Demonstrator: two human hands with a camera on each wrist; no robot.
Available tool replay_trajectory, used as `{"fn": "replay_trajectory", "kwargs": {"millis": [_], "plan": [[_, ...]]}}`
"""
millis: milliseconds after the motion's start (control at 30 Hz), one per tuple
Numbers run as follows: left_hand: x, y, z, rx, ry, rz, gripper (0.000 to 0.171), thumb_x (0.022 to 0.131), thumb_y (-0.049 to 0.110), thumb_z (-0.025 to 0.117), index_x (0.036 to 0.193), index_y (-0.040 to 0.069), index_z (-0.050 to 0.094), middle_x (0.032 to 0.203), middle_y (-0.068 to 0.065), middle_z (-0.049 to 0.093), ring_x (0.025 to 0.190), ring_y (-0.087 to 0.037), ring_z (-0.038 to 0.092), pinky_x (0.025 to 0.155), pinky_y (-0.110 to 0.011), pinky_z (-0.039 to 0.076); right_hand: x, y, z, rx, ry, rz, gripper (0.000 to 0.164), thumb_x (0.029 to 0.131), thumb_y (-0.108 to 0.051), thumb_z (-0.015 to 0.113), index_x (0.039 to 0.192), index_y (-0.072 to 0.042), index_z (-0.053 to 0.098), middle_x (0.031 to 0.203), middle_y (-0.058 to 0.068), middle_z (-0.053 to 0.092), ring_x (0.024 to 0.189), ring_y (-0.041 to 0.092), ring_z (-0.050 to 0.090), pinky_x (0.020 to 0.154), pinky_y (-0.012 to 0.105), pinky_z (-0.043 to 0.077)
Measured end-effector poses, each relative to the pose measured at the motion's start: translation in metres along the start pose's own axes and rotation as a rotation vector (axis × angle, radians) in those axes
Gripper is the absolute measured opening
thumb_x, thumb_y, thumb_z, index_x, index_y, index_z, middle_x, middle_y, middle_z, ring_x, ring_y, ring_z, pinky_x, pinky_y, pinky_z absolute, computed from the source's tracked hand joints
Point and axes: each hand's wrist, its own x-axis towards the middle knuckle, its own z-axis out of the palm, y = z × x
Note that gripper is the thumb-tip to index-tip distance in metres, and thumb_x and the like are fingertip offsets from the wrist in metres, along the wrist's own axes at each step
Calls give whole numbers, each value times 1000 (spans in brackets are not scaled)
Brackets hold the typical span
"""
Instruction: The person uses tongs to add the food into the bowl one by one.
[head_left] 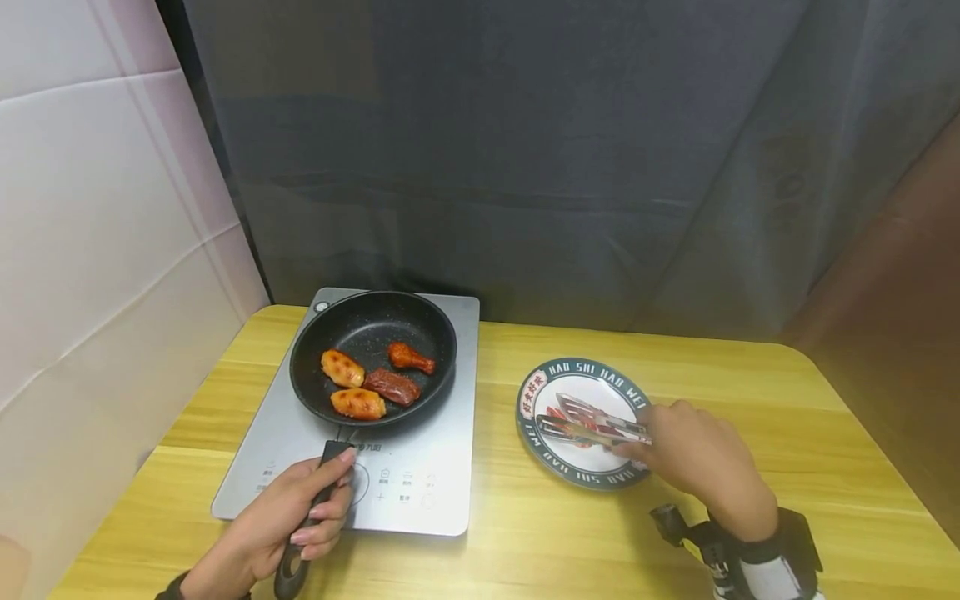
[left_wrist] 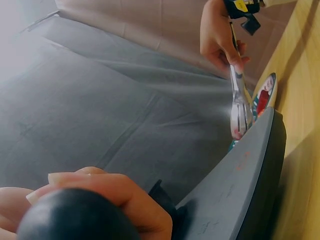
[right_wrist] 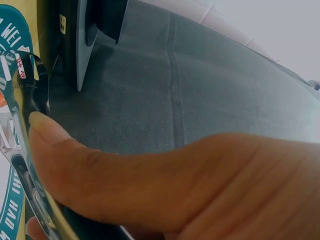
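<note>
My left hand [head_left: 300, 512] grips the black handle [head_left: 292, 558] of a frying pan [head_left: 375, 312]. In the pan lie two browned chicken wing pieces [head_left: 358, 404], a dark red slab of meat [head_left: 392, 386] and a small drumstick [head_left: 410, 357]. My right hand [head_left: 701, 454] holds metal tongs [head_left: 592, 414], whose slotted ends are over a round plate [head_left: 581, 482] with a green lettered rim. Reddish food [head_left: 558, 412] shows on the plate, partly hidden by the tongs. The right wrist view shows the thumb [right_wrist: 100, 180] pressed along the tongs [right_wrist: 30, 165].
The pan stands on a silver induction cooker [head_left: 442, 500] at the left of the wooden table [head_left: 547, 550]. A dark grey curtain [head_left: 525, 167] hangs behind, a white sheet [head_left: 97, 225] at the left and a brown one [head_left: 900, 283] at the right.
</note>
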Motion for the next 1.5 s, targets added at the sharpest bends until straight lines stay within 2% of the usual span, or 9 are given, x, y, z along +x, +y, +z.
{"fn": "replay_trajectory", "kwargs": {"millis": [267, 633, 967, 1133, 1267, 1500], "plan": [[0, 0, -1, 0, -10, -1, 37, 107, 30, 27, 78, 11, 40, 60, 7, 35, 41, -1, 37, 40, -18, 33, 0, 1, 2, 8, 1, 9, 39, 77, -48, 75, 89, -11, 67, 73, 1, 59, 65, 22, 57, 49, 39, 44], [0, -1, -1, 1, -6, 4, 36, 107, 29, 27, 80, 11, 40, 60, 7, 35, 41, -2, 37, 39, -18, 33, 2, 1, 2, 59, 12, 31, 22, 78, -32, 78, 71, -18, 64, 60, -3, 49, 54, 16, 46, 43, 30, 36], [2, -1, -1, 20, 0, 13, 36, 107, 29, 28, 78, 11, 39, 60, 7, 35, 41, -1, 37, 39, -18, 33, 5, 4, 2, 23, 47, 1, 18, 78, -38, 78, 75, -21, 70, 60, -5, 49, 54, 15, 45, 43, 30, 34], [3, -1, 0, 19, 5, 7, 35, 107, 31, 30, 80, 11, 39, 61, 8, 36, 41, -1, 37, 39, -17, 35, 3, 8, 2, -10, 126, -59, 17, 77, -35, 79, 76, -20, 71, 64, -4, 55, 57, 17, 50, 44, 32, 38], [1, -1, 0, 21, 10, 13, 34, 107, 30, 30, 80, 11, 39, 60, 7, 35, 41, -1, 36, 39, -18, 34, 3, 7, -4, -9, 198, -90, 21, 78, -34, 79, 88, -16, 76, 69, -1, 62, 59, 19, 55, 45, 35, 41], [2, -2, 0, 16, 12, 1, 35, 107, 31, 29, 80, 11, 39, 60, 7, 34, 40, -1, 36, 38, -19, 31, 1, -1, -20, 33, 312, -128, 27, 82, -31, 76, 103, -13, 76, 61, -1, 51, 55, 17, 44, 42, 30, 32]]}}
